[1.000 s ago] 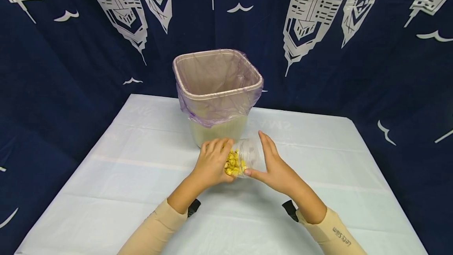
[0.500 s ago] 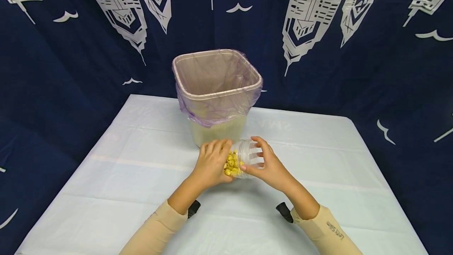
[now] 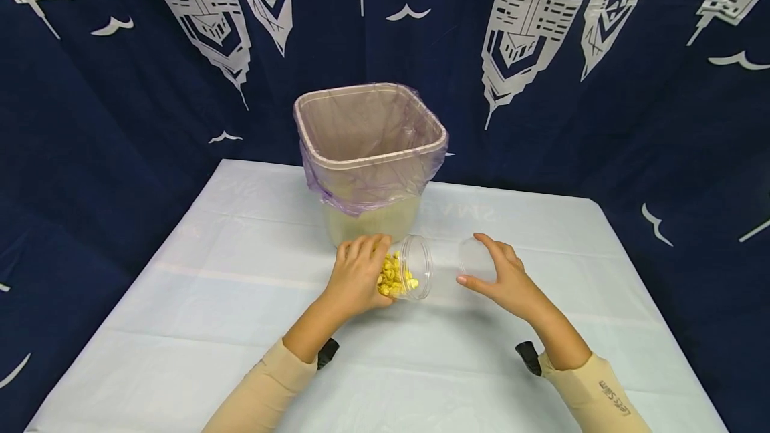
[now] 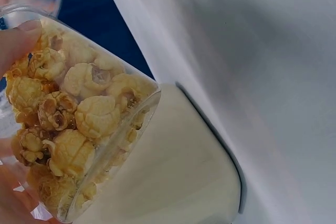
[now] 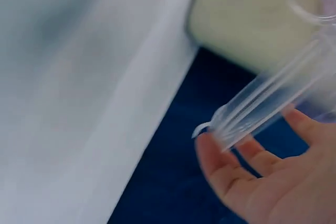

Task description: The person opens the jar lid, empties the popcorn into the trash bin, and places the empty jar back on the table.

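My left hand [image 3: 356,278] grips a clear plastic jar [image 3: 416,266] lying on its side, its mouth facing right. Yellow caramel popcorn [image 4: 68,114] fills the base end of the jar in the left wrist view. To the right, my right hand [image 3: 508,280] holds a clear round lid [image 5: 268,98] by its edge, between thumb and fingers. A gap separates the lid from the jar's bare rim. Both hands are over the white table, in front of the bin.
A pale square bin [image 3: 369,222] with a purple liner bag [image 3: 373,186] stands at the table's back, close behind the jar. White cloth covers the table [image 3: 198,299]. A navy curtain [image 3: 373,45] with white building prints hangs behind.
My right hand closed its fingers on the lid at the jar's mouth, then drew it off to the right. The jar's rim now shows uncovered. My left hand stayed nearly in place.
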The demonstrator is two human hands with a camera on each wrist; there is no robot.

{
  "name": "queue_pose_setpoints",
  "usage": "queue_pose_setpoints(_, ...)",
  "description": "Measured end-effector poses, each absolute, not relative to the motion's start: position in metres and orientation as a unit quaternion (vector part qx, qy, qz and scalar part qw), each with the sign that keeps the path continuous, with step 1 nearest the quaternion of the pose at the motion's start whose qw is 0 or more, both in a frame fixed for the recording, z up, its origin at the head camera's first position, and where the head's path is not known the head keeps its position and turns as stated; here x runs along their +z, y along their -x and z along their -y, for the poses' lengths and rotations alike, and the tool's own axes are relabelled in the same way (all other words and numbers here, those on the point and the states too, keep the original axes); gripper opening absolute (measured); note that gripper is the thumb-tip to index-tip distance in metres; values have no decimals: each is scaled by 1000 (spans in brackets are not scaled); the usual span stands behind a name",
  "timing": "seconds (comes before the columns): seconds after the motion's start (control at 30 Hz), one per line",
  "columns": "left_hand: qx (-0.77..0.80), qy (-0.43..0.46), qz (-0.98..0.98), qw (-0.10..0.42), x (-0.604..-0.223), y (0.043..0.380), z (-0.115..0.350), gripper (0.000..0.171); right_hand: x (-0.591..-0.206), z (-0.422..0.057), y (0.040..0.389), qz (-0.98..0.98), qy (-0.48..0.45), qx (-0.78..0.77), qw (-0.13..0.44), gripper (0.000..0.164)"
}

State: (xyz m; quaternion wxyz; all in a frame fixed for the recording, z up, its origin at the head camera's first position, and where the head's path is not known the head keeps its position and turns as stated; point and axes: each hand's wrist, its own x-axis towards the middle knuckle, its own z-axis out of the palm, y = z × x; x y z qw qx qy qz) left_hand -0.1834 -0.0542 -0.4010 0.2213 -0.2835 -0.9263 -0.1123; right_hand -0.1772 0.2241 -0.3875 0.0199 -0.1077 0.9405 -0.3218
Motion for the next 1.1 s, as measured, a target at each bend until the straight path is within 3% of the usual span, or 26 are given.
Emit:
queue_pose_setpoints(0.2,-115,290,923,225,-400,185,54,99,-408,-245,177,-966,68,-237,72,90)
queue_pose_setpoints(0.6,-105,287,926,223,-396,186,53,98,-439,-256,180,-970,39,-211,112,96)
queue_pose_setpoints(1.1,-120,286,927,209,-399,185,54,102,-449,-255,179,-985,55,-144,81,107)
